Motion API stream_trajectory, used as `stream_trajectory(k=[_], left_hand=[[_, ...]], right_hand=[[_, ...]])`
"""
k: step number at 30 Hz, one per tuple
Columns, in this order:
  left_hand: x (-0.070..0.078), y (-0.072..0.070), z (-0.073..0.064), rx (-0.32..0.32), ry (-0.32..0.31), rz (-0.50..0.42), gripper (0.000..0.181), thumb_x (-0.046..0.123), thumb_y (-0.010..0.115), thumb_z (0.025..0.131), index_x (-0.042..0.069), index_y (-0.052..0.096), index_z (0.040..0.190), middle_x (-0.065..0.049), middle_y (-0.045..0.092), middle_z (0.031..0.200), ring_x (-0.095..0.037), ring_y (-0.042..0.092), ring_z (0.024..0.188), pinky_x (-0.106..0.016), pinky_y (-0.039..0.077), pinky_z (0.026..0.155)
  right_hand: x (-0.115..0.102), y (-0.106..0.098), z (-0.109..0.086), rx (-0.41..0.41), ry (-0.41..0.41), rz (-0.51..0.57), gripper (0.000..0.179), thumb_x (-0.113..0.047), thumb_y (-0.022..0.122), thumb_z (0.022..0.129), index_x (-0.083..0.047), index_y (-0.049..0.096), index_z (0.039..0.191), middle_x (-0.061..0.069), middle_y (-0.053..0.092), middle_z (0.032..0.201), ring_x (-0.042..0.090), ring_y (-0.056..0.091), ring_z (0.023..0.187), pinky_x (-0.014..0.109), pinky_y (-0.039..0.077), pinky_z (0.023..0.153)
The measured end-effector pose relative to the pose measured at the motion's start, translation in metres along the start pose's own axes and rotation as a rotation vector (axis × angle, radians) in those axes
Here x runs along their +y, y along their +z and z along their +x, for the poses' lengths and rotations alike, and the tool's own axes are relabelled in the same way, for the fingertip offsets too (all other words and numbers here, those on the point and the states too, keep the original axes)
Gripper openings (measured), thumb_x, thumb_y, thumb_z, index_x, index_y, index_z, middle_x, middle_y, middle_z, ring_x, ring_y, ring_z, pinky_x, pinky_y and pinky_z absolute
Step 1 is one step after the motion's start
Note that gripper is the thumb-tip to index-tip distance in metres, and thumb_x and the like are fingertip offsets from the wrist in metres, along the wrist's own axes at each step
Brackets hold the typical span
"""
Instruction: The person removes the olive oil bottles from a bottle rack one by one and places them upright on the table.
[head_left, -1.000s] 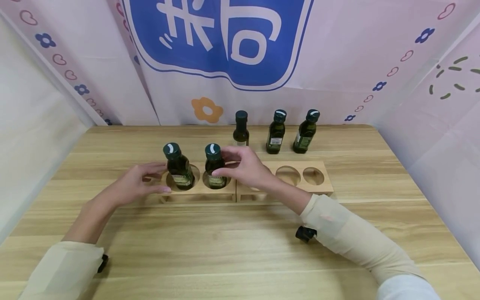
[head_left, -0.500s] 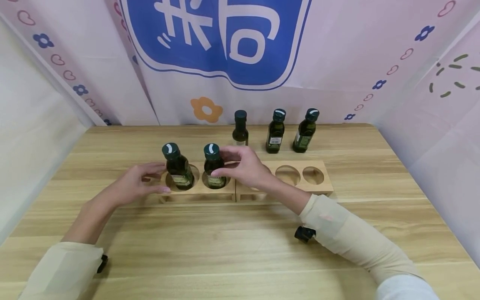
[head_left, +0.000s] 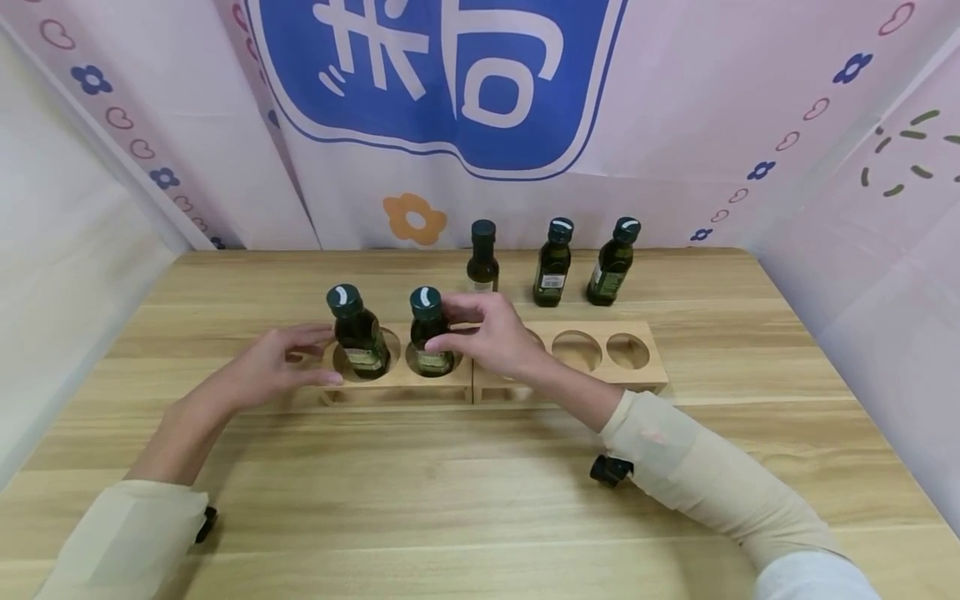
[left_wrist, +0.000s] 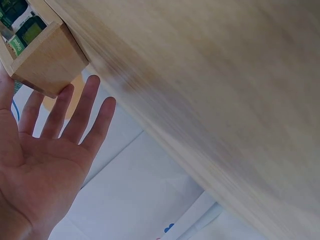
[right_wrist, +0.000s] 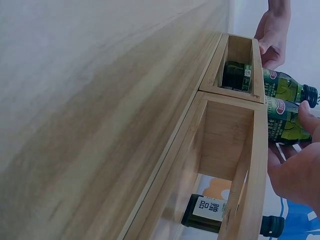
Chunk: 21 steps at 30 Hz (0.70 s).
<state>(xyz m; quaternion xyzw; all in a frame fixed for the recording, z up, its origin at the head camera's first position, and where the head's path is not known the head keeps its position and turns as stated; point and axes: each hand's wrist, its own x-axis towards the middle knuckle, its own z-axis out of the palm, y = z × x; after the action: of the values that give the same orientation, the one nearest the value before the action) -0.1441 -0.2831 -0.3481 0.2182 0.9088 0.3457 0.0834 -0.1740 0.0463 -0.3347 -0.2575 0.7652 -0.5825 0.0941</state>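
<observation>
Two olive oil bottles, dark green with green caps, stand in the left wooden rack [head_left: 397, 385] in the head view. My right hand [head_left: 492, 337] holds the second bottle [head_left: 432, 337], thumb at its front and fingers behind. In the right wrist view the thumb lies on that bottle [right_wrist: 286, 120] just above the rack's top board. The first bottle [head_left: 362, 342] sits in the leftmost hole, tilted slightly. Beside it my left hand [head_left: 266, 367] spreads its fingers at the rack's left end. The left wrist view shows these fingers nearly straight, fingertips right at the rack's end [left_wrist: 52, 62].
A right wooden rack [head_left: 654, 360] adjoins the left one, its round holes partly covered by my right wrist. Behind stand a slimmer dark bottle [head_left: 482, 265] and two more green bottles, one [head_left: 552, 267] beside the other [head_left: 612, 265]. A printed cloth [head_left: 660, 125] hangs behind the table [head_left: 450, 500].
</observation>
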Motion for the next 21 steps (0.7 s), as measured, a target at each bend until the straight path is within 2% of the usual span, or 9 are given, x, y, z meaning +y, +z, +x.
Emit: stream_trajectory(k=[14, 21], left_hand=[[-0.0018, 0.0002, -0.0005, 0.001, 0.0, 0.001, 0.065, 0.016, 0.08, 0.092, -0.016, 0.051, 0.142, -0.038, 0.045, 0.15, -0.052, 0.062, 0.12, -0.064, 0.052, 0.1], [-0.0012, 0.0003, 0.0, 0.0, -0.01, -0.003, 0.065, 0.015, 0.08, 0.092, -0.016, 0.051, 0.141, -0.038, 0.044, 0.15, -0.052, 0.062, 0.119, -0.064, 0.052, 0.1]], right_hand=[[-0.0018, 0.001, 0.001, -0.011, -0.027, -0.006, 0.049, -0.006, 0.084, 0.087, 0.0, 0.069, 0.133, 0.016, 0.073, 0.124, 0.025, 0.071, 0.114, 0.029, 0.061, 0.092], [-0.0023, -0.0012, 0.0019, 0.005, -0.013, 0.014, 0.048, -0.005, 0.083, 0.088, 0.0, 0.069, 0.133, 0.017, 0.073, 0.124, 0.026, 0.072, 0.115, 0.031, 0.061, 0.092]])
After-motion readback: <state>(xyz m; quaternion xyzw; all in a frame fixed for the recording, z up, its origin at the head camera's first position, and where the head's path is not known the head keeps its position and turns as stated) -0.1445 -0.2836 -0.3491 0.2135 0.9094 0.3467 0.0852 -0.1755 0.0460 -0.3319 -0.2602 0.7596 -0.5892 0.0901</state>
